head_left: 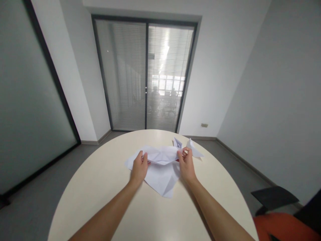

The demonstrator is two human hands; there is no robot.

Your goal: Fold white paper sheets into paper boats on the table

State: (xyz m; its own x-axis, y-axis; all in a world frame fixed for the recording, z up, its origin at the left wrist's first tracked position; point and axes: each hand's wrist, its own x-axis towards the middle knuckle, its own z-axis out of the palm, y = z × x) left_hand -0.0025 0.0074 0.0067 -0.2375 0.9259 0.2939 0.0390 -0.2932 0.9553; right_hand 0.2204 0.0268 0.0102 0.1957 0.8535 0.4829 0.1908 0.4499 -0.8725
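Between my two hands is a creased, partly folded white sheet of paper, held just above the table. My left hand pinches its left end, thumb on top. At the other end, my right hand grips the paper between thumb and fingers. Below and around it spreads more white paper, with a corner pointing toward me; I cannot tell whether it is part of the same sheet. Just past my right hand stand a small folded paper piece and another folded paper piece.
The round cream table fills the foreground. A chair with an orange seat and black armrest stands at the lower right. Beyond the table is a glass door with blinds, between pale walls.
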